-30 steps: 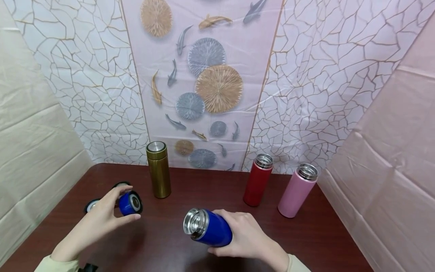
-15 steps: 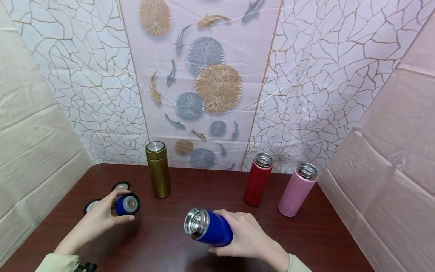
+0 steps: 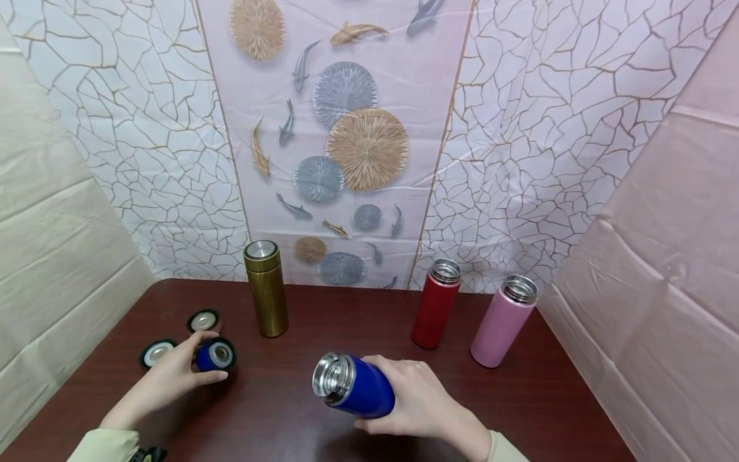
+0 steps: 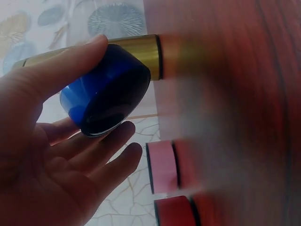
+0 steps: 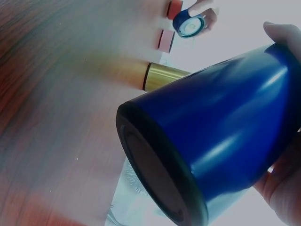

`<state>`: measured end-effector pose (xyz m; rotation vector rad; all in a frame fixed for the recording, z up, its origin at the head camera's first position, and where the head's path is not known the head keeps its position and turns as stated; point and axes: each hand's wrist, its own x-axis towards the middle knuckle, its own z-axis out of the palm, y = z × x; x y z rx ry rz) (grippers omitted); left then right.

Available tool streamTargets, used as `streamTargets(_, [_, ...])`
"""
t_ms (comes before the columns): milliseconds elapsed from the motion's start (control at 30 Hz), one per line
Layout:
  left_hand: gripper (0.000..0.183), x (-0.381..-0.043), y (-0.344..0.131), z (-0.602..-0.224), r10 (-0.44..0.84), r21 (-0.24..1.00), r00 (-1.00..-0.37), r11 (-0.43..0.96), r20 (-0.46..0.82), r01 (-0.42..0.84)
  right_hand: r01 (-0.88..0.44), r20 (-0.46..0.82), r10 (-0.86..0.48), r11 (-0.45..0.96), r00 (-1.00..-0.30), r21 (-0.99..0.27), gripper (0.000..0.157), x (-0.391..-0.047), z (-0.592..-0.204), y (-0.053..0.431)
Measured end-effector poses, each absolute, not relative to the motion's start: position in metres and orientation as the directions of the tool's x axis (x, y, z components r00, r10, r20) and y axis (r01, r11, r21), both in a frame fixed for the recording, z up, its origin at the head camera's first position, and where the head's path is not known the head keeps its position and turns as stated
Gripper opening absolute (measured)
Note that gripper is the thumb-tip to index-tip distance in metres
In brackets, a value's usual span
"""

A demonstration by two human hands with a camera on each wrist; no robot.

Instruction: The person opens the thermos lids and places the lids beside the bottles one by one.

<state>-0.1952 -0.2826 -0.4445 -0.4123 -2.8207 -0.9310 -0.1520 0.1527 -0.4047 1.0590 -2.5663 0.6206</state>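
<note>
My left hand (image 3: 176,372) pinches a blue bottle lid (image 3: 209,356) between thumb and fingers, its underside facing up toward the head camera. In the left wrist view the same lid (image 4: 101,89) hangs above the tabletop. A blue thermos bottle (image 3: 369,388), without its lid, is gripped around its body by my right hand (image 3: 421,401); it tilts, its steel mouth pointing to the left. The right wrist view shows the black base of this bottle (image 5: 211,127) off the table. Near my left hand a pink lid (image 3: 204,321) and a red lid (image 3: 156,353) lie upside down.
A gold thermos (image 3: 267,292) with its lid on stands at the back left of the dark red-brown table (image 3: 277,404). On the right stand a lidless red thermos (image 3: 434,314) and a lidless pink thermos (image 3: 501,327). Patterned cloth (image 3: 364,224) hangs behind the table.
My left hand has lowered the blue lid slightly toward the table and turned it, and the pink lid behind it shows more fully. My right hand and the blue bottle have stayed nearly still.
</note>
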Motion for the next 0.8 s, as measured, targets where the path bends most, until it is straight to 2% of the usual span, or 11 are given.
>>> streamTargets(433, [0.076,-0.198,-0.291,-0.456,0.212,0.588,-0.966,0.766,0.148,0.258,-0.711,0.4,-0.592,0.636,-0.699,-0.3,0.073,-0.153,-0.408,0.151])
streamTargets(800, [0.078,-0.199,-0.306,-0.465,0.164,0.575,-0.976,0.789,0.141,0.215,-0.71,0.397,-0.594,0.639,-0.7,-0.296,0.073,-0.153,-0.408,0.151])
